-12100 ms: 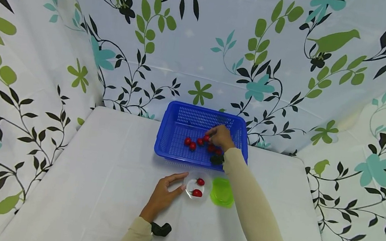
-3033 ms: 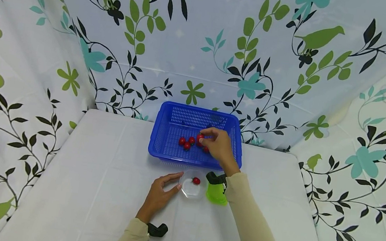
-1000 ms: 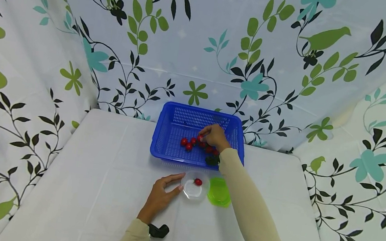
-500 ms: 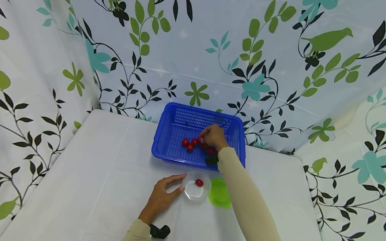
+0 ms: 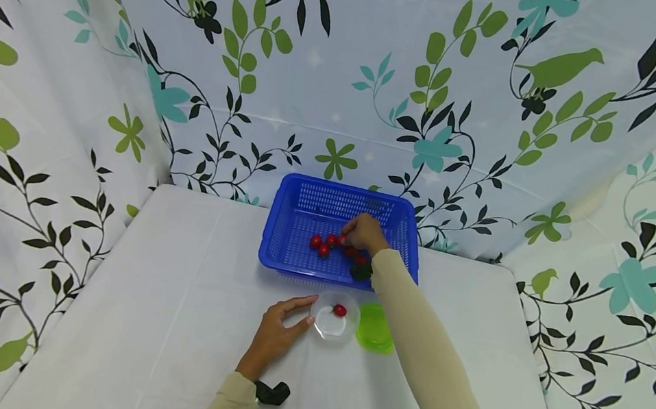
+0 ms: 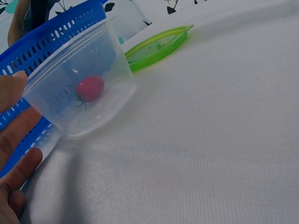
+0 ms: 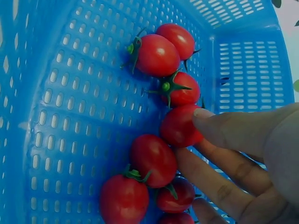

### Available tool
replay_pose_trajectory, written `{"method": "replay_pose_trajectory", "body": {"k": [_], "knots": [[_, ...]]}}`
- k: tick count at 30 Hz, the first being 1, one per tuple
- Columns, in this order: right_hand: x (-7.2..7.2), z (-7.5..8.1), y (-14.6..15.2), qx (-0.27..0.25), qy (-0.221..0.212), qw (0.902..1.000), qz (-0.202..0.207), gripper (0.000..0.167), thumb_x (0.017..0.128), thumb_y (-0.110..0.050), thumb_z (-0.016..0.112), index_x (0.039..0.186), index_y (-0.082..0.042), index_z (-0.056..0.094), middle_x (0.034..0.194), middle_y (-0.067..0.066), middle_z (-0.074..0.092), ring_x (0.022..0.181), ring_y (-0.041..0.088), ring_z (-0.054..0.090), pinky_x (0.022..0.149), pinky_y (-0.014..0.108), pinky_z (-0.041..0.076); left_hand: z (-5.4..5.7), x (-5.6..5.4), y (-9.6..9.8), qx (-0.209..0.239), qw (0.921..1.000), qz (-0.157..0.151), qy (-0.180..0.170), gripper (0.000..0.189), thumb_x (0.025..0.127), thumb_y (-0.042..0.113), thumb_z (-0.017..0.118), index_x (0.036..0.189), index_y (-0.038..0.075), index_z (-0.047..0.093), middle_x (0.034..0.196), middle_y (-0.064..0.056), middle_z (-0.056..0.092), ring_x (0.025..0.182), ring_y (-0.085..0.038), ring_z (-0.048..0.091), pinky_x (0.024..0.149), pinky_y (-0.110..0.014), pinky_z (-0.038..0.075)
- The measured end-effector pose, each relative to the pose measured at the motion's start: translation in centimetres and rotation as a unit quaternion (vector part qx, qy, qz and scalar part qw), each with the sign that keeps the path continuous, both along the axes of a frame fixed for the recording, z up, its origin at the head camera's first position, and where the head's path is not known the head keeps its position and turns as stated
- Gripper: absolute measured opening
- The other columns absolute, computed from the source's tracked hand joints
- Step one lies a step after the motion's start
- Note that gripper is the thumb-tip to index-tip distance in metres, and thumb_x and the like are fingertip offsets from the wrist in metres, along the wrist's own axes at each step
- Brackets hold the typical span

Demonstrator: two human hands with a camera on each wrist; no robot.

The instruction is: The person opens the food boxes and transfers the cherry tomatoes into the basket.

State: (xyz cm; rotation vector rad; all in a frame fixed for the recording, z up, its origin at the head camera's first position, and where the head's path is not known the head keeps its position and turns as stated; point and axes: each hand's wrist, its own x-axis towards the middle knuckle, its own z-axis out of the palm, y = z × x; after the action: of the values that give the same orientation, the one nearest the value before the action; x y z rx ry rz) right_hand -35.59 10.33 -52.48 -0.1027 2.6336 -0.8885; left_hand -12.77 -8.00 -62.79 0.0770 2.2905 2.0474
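In the right wrist view, my right hand [image 7: 233,172] pinches a red cherry tomato [image 7: 180,127], thumb on its side and fingers beneath. Several other cherry tomatoes [image 7: 154,161] lie around it in the blue basket [image 5: 276,239]. My left hand [image 5: 273,335] touches the left side of a clear plastic container [image 5: 326,332] with thumb and index fingertips, the fingers loosely spread. One cherry tomato [image 6: 90,88] with a green stem lies inside the container, seen through its wall in the left wrist view.
A green lid [image 5: 375,331] lies just right of the container, partly beside the right sleeve [image 5: 428,342]. The white-covered table [image 5: 205,285] runs up to a patterned curtain [image 5: 347,62] behind the basket. Black wrist mounts [image 5: 273,393] sit on both arms.
Two tomatoes lay in the container 12 seconds ago; one lies there now. Since 3 seconds ago, my right hand has gone lower and deeper into the basket. My left hand stays at the container.
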Motion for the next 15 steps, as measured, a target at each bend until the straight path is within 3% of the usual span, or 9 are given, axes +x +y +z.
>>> {"method": "replay_pose_trajectory", "body": {"k": [9, 15], "knots": [[0.6, 0.7, 0.5, -0.005, -0.003, 0.9996, 0.026, 0.031, 0.095, -0.003, 0.076, 0.126, -0.002, 0.077, 0.127, 0.017, 0.076, 0.116, 0.033, 0.072, 0.106, 0.047, 0.059, -0.2, 0.0, 0.0, 0.0, 1.0, -0.001, 0.006, 0.042, 0.097, 0.019, 0.079, 0.138, 0.021, 0.072, 0.141, 0.008, 0.072, 0.146, -0.018, 0.056, 0.13, -0.05, 0.031], [1.2, 2.2, 0.9, -0.011, 0.031, 0.9984, 0.047, 0.032, 0.098, -0.005, 0.072, 0.13, -0.005, 0.075, 0.132, 0.015, 0.074, 0.125, 0.034, 0.069, 0.11, 0.048, 0.056, -0.1, 0.0, -0.1, -0.002, 1.0, 0.002, 0.005, 0.041, 0.097, 0.019, 0.079, 0.138, 0.024, 0.073, 0.14, 0.008, 0.072, 0.147, -0.02, 0.055, 0.13, -0.054, 0.03]]}}
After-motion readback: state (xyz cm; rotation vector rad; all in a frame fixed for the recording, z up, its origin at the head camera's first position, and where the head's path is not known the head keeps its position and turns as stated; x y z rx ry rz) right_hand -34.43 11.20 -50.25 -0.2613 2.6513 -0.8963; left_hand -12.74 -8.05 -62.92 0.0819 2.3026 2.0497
